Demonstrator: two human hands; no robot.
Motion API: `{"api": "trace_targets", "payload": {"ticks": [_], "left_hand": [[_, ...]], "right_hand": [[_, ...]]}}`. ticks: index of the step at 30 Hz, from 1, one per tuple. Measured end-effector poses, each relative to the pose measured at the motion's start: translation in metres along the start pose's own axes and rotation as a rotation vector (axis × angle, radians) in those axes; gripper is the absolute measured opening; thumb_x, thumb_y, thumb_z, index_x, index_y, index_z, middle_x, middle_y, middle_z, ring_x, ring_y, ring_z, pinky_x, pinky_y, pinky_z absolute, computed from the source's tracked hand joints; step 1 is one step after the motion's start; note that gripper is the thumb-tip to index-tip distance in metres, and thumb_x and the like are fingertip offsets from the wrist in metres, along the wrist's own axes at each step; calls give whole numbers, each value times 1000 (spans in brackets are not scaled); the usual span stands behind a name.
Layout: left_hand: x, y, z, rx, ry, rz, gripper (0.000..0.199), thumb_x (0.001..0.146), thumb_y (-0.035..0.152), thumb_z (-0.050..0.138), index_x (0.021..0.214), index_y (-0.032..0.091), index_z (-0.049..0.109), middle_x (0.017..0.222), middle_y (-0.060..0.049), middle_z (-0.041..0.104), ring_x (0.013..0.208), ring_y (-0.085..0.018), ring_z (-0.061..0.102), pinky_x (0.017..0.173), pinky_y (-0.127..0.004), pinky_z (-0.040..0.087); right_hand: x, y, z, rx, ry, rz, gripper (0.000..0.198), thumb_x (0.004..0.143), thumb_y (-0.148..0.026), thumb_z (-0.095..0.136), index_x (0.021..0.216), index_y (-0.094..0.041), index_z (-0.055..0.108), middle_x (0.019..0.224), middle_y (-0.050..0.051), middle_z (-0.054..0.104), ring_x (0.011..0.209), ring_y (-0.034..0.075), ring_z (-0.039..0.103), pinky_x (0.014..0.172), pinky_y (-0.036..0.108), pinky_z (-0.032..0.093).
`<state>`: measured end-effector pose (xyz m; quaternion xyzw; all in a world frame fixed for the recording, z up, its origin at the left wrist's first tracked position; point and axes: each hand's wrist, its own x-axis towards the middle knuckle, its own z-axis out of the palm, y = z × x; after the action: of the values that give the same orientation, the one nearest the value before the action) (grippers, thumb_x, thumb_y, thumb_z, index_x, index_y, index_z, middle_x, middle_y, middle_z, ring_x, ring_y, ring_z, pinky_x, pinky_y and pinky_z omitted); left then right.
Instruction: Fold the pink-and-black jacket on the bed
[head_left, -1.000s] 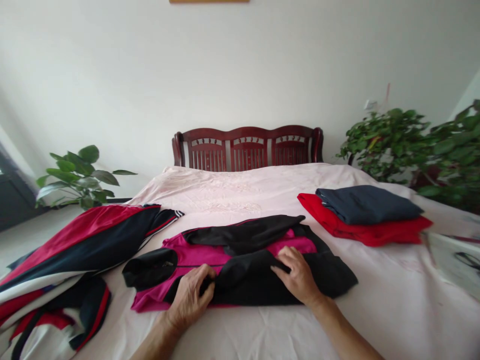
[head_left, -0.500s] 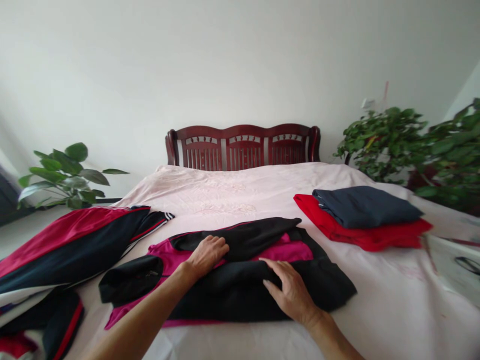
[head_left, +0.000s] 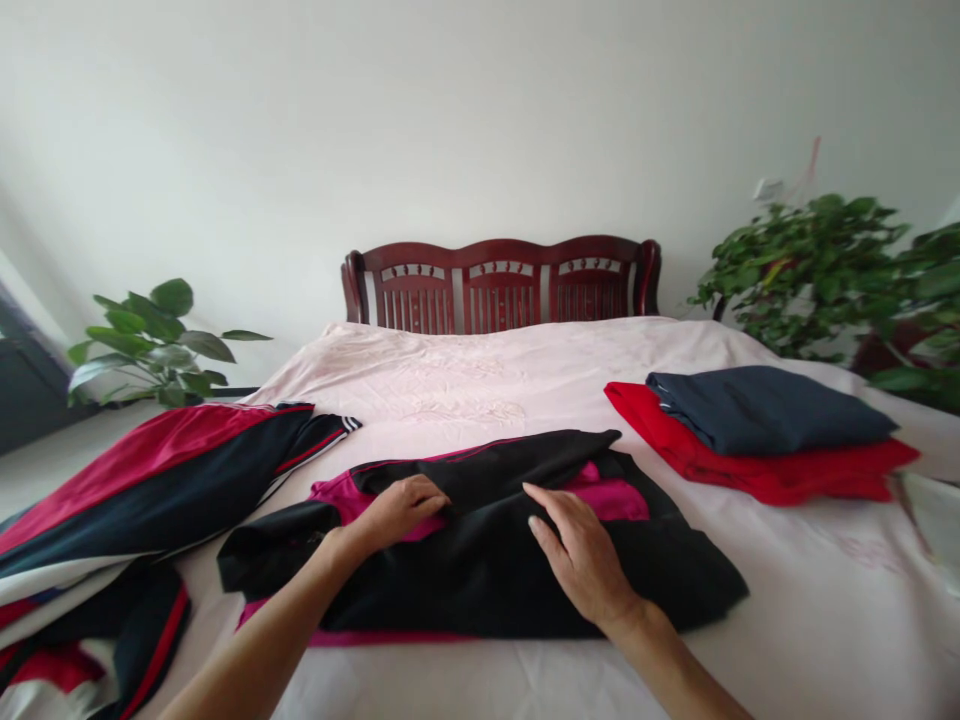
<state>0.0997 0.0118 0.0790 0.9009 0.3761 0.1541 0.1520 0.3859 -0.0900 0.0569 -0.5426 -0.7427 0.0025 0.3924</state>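
Note:
A black and magenta jacket (head_left: 450,590) lies in front of me on the bed, its sleeves laid inward across its body and its dark collar to the left. My left hand (head_left: 409,510) is closed at the jacket's middle, fingertips pinching the edge of a black sleeve; the exact grip is partly hidden. On the right, my right hand (head_left: 581,555) rests over the black cloth with thumb and fingers apart. Between the two hands the black fabric is stretched slightly upward. Magenta cloth shows near the left wrist and beyond the right hand.
To the left lies a navy, red and white tracksuit top (head_left: 195,480), spread loosely. A folded dark blue garment (head_left: 772,410) sits on a folded red one (head_left: 765,480) at the right. Behind are a wooden headboard (head_left: 502,290) and potted plants (head_left: 817,270) on both sides.
The near black sleeve has been drawn farther over the jacket's middle, covering more magenta. My left hand has shifted from lying on the cloth to pinching it. The view has turned slightly left.

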Motion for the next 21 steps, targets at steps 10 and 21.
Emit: {"api": "trace_targets", "payload": {"ticks": [10,21], "left_hand": [[-32,-32,-7,226,47,-152,11,83,34,63,86,24,67,107,-5,60,102,-27,57,96,-48,40],[-52,-80,-22,179,175,-292,38,94,36,44,126,25,62,134,-8,62,123,-25,56,109,-42,39]], "right_hand": [[41,0,32,99,-160,139,27,93,-26,51,114,-24,68,110,4,71,104,20,65,93,33,50],[27,9,55,-312,-150,-18,31,95,-25,48,123,-23,63,122,9,65,111,27,57,94,43,46]]}}
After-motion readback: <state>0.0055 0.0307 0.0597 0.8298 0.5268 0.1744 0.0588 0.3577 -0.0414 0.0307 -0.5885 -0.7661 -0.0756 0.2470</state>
